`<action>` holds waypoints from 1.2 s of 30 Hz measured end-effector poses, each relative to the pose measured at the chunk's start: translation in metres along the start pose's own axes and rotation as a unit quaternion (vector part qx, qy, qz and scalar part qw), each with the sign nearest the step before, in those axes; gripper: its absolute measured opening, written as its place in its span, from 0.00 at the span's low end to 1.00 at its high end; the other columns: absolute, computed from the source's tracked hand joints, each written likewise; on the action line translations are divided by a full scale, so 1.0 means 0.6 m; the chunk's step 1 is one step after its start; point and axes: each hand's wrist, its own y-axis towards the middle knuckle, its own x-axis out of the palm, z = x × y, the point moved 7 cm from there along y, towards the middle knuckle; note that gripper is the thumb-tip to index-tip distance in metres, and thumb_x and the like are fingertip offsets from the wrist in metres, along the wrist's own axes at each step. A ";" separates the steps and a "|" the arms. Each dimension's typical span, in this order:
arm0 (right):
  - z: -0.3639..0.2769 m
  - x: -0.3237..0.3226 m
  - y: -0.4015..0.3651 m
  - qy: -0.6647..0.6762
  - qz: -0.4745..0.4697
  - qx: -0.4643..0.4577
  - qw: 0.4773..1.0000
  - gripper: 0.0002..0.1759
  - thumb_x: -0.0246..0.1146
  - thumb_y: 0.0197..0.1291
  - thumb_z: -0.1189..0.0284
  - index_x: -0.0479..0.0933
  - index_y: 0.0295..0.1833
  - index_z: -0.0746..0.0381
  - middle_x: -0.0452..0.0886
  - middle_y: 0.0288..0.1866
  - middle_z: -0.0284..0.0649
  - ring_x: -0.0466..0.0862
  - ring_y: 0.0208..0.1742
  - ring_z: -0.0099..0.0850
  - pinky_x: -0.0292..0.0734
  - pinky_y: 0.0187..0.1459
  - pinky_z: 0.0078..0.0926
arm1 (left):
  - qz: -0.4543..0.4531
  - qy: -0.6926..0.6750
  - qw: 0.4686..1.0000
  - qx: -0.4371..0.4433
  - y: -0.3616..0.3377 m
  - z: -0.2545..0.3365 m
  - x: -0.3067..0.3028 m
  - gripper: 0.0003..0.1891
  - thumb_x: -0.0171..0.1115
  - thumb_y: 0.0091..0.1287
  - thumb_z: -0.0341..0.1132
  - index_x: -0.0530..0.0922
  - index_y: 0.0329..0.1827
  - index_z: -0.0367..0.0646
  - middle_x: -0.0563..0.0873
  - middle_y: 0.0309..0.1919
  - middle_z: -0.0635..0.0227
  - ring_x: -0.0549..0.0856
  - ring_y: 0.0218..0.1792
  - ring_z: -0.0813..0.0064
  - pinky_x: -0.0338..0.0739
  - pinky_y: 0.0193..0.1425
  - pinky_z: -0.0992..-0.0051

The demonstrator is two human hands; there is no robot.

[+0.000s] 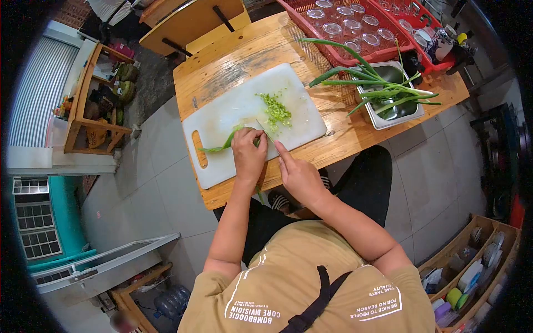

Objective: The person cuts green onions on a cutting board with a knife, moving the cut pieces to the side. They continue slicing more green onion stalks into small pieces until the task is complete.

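Observation:
On the white cutting board [216, 116], my left hand [248, 152] is closed with curled fingers on a green onion [219, 147], whose leaves stick out to the left. My right hand [300, 176] holds a knife [265, 130], its forefinger stretched along the top; the handle is mostly hidden by the hand. The narrow blade lies just right of my left fingertips. A small heap of chopped green onion [276, 111] sits on the board to the right of the blade.
More green onions [383, 89] lie across a metal tray [380, 122] at the table's right. A red crate [333, 55] of upturned glasses stands behind it. The wooden table [252, 41] has its near edge by my legs. A wooden chair [202, 25] is at the far side.

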 end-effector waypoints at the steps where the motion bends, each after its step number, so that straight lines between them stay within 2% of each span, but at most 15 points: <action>1: -0.002 0.001 0.005 -0.004 0.016 -0.018 1.000 0.31 0.58 0.83 0.67 0.67 0.87 0.55 0.84 0.29 0.60 0.86 0.30 0.60 0.81 0.36 0.59 | -0.002 0.000 1.000 0.000 0.000 0.000 0.000 0.06 0.74 0.67 0.30 0.91 0.40 0.36 0.90 0.39 0.57 0.86 0.47 0.54 0.80 0.58 0.58; 4: -0.006 -0.007 -0.007 -0.020 0.004 -0.025 0.999 0.32 0.58 0.82 0.67 0.66 0.87 0.60 0.86 0.27 0.57 0.87 0.28 0.58 0.84 0.34 0.58 | -0.004 0.005 1.000 -0.004 0.000 -0.002 -0.001 0.06 0.74 0.67 0.30 0.91 0.40 0.36 0.90 0.39 0.57 0.86 0.47 0.53 0.80 0.58 0.58; 8: 0.000 -0.025 -0.046 -0.036 -0.023 -0.001 0.999 0.32 0.58 0.82 0.67 0.66 0.87 0.60 0.85 0.27 0.55 0.88 0.28 0.56 0.84 0.33 0.56 | -0.011 0.004 1.000 -0.015 -0.002 0.002 -0.005 0.06 0.75 0.68 0.31 0.90 0.39 0.36 0.89 0.40 0.57 0.85 0.47 0.52 0.79 0.58 0.58; 9: -0.001 -0.027 -0.050 -0.042 -0.023 0.005 0.999 0.31 0.58 0.82 0.68 0.66 0.87 0.58 0.86 0.30 0.57 0.88 0.30 0.56 0.84 0.35 0.56 | -0.014 0.002 1.000 -0.014 -0.003 0.004 -0.005 0.06 0.75 0.68 0.31 0.90 0.39 0.36 0.89 0.40 0.57 0.85 0.47 0.52 0.79 0.58 0.58; 10: -0.001 -0.029 -0.052 -0.047 -0.021 0.011 0.999 0.31 0.58 0.83 0.68 0.67 0.87 0.55 0.87 0.32 0.58 0.88 0.32 0.56 0.84 0.37 0.57 | -0.016 -0.002 1.000 -0.012 -0.002 0.006 -0.007 0.06 0.75 0.68 0.31 0.90 0.39 0.36 0.89 0.40 0.57 0.85 0.47 0.52 0.79 0.58 0.58; 15: 0.012 -0.005 -0.005 -0.058 0.019 -0.019 0.998 0.30 0.58 0.83 0.68 0.68 0.86 0.57 0.86 0.30 0.56 0.88 0.30 0.57 0.84 0.35 0.57 | -0.023 0.012 1.000 0.010 -0.004 0.003 -0.008 0.06 0.74 0.67 0.30 0.90 0.40 0.36 0.89 0.40 0.57 0.85 0.46 0.53 0.79 0.59 0.58; 17: 0.016 -0.006 -0.002 -0.063 0.032 -0.029 0.997 0.31 0.58 0.82 0.67 0.68 0.87 0.58 0.86 0.29 0.55 0.88 0.29 0.56 0.84 0.34 0.57 | -0.024 -0.020 1.000 0.000 -0.009 -0.003 -0.006 0.05 0.74 0.68 0.31 0.91 0.42 0.39 0.89 0.41 0.60 0.84 0.50 0.55 0.77 0.61 0.57; 22: 0.008 -0.031 -0.028 0.019 -0.007 -0.011 1.000 0.30 0.56 0.83 0.67 0.68 0.86 0.59 0.87 0.33 0.60 0.87 0.33 0.61 0.82 0.38 0.61 | -0.017 -0.008 1.000 0.002 0.002 0.003 0.000 0.06 0.74 0.68 0.31 0.92 0.42 0.37 0.90 0.40 0.58 0.86 0.47 0.55 0.79 0.59 0.58; 30: 0.003 -0.041 -0.047 0.051 -0.017 0.003 0.999 0.31 0.56 0.84 0.67 0.65 0.87 0.59 0.87 0.34 0.60 0.88 0.34 0.61 0.83 0.40 0.60 | -0.017 0.018 1.000 -0.011 0.003 0.002 0.006 0.06 0.75 0.68 0.32 0.92 0.41 0.38 0.90 0.40 0.59 0.86 0.47 0.55 0.79 0.57 0.58; 32: 0.005 -0.037 -0.048 0.053 -0.022 0.006 0.998 0.31 0.56 0.84 0.67 0.65 0.88 0.59 0.87 0.34 0.60 0.88 0.34 0.60 0.83 0.40 0.60 | -0.008 0.006 1.000 -0.019 0.002 -0.004 0.009 0.04 0.75 0.68 0.33 0.92 0.41 0.42 0.88 0.39 0.63 0.85 0.49 0.57 0.75 0.59 0.58; 34: 0.008 -0.040 -0.050 0.053 0.021 0.003 0.998 0.29 0.59 0.84 0.68 0.69 0.86 0.54 0.84 0.28 0.60 0.87 0.31 0.60 0.82 0.37 0.57 | -0.014 0.007 1.000 -0.024 0.002 -0.005 0.009 0.04 0.75 0.68 0.33 0.92 0.40 0.42 0.88 0.39 0.63 0.84 0.49 0.57 0.75 0.59 0.58; 36: 0.005 -0.041 -0.052 0.049 0.024 -0.003 0.999 0.29 0.59 0.84 0.68 0.69 0.86 0.53 0.85 0.29 0.60 0.87 0.31 0.59 0.82 0.37 0.57 | -0.018 0.009 0.999 -0.027 0.005 -0.004 0.010 0.04 0.75 0.68 0.33 0.91 0.40 0.42 0.88 0.39 0.63 0.84 0.48 0.57 0.75 0.58 0.58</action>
